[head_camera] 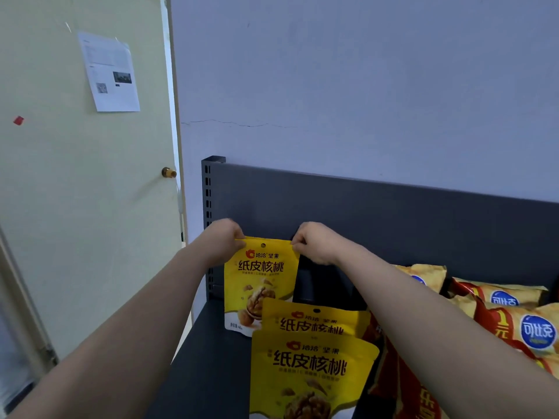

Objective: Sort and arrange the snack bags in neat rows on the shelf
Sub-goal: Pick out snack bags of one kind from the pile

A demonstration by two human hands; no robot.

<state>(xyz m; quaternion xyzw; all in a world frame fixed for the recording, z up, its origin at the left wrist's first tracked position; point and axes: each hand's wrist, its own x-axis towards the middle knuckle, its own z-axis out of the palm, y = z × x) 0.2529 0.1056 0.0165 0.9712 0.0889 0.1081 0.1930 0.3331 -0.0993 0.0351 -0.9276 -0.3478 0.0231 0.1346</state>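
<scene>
A yellow walnut snack bag (260, 282) stands upright at the back left of the dark grey shelf (199, 343). My left hand (225, 240) pinches its top left corner and my right hand (314, 243) pinches its top right corner. Two more yellow walnut bags stand in front of it in a row, the middle one (314, 320) and the nearest one (311, 376), each partly covering the one behind.
Orange and red chip bags (514, 322) lie piled on the right of the shelf, partly behind my right forearm. The shelf's grey back panel (393, 219) rises behind the bags. A pale door (75, 192) with a knob stands to the left.
</scene>
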